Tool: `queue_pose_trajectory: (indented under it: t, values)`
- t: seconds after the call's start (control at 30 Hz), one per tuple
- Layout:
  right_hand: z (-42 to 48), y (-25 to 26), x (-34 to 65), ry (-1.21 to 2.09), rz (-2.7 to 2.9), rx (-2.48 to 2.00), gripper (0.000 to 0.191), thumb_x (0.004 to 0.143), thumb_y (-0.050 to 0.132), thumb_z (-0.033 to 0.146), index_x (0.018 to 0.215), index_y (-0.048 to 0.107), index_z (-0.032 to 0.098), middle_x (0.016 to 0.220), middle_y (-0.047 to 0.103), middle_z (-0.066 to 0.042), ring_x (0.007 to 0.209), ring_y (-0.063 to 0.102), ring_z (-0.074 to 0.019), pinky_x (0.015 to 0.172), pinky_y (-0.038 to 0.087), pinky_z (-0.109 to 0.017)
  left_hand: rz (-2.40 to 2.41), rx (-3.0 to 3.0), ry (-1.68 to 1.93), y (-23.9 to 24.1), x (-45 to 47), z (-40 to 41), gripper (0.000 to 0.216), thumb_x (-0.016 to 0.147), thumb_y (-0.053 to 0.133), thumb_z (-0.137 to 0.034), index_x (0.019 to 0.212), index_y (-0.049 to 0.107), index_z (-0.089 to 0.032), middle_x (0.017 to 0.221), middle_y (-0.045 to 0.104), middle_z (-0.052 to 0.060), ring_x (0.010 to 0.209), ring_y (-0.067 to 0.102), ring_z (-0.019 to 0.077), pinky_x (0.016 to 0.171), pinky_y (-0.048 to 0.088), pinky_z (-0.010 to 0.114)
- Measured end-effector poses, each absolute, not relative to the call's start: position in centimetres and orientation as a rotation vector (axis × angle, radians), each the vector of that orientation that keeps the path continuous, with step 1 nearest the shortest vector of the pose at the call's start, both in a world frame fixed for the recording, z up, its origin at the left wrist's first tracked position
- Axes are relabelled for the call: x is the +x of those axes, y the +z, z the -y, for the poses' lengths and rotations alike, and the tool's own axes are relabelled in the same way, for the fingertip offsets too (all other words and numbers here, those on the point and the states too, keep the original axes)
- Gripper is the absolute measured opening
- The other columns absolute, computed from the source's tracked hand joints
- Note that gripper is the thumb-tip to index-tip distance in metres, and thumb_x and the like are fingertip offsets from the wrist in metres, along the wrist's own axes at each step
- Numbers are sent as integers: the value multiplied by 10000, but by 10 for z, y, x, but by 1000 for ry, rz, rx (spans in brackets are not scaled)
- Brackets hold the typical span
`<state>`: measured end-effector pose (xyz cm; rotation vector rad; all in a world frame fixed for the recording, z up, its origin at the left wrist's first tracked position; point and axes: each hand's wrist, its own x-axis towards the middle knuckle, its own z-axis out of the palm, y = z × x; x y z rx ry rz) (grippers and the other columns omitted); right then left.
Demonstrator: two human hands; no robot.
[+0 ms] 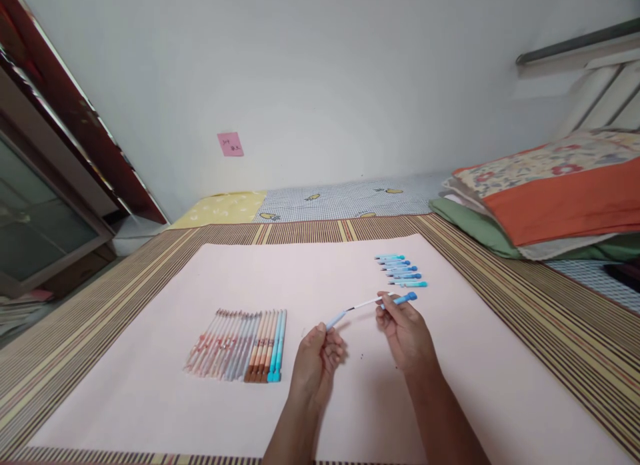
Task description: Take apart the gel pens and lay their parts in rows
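Observation:
My left hand (319,355) is closed on a light blue pen barrel (336,320), which slants up to the right. A thin white pen refill (367,303) extends from my right hand (403,325), its dark tip at the barrel's upper end. Whether the tip is inside the barrel or just touching, I cannot tell. Those same right fingers also hold a blue pen part with a darker blue end (406,298). Beyond this hand lies a short column of blue pen pieces (403,270). Left of my left hand is a row of many pens (237,345) in pink, grey, brown and turquoise.
Under everything is a pale pink sheet (165,412) on a striped mat (505,278). Small dark specks (362,356) lie between my hands. Folded bedding (565,192) is piled at the right. A pink note (231,144) sticks to the wall behind.

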<state>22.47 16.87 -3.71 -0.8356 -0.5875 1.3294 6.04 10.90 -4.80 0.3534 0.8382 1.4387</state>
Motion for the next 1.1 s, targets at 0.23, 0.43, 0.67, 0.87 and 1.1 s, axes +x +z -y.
queue_pose_trajectory:
  t: [0.23,0.43,0.67,0.87,1.1]
  values:
    - [-170,-36,229,1405,489,-797,367,568,974,364,812,763,189,773,617,4,649,543,-87,509,459,-187,-836,240,1433,-39,60,-109,234,831,793,-270,777,666,-81,650,683,69,491,588,93,456,447,168]
    - [-168,-31,226,1432,576,-811,383,561,971,395,790,761,171,737,615,9,615,517,-83,501,428,-194,-754,204,1431,-34,59,-108,190,812,812,-202,797,670,-76,671,683,66,519,596,90,479,466,156]
    - [-165,-41,216,1437,831,-902,371,678,896,478,828,753,170,681,626,0,581,510,-96,511,386,-226,-789,230,1425,-35,60,-109,221,781,848,-213,827,671,-89,732,732,90,546,643,105,486,493,156]
    - [-165,-46,210,1438,927,-945,400,694,873,520,827,743,165,644,619,2,555,503,-100,522,382,-239,-784,245,1408,-37,60,-109,246,715,894,-188,815,699,-77,696,732,82,539,642,98,490,501,143]
    - [-160,-42,201,1582,847,-862,384,677,900,474,803,747,145,685,649,-17,576,534,-101,513,439,-216,-806,204,1425,-36,62,-110,157,748,833,-43,860,723,-34,667,719,98,518,634,95,503,529,142]
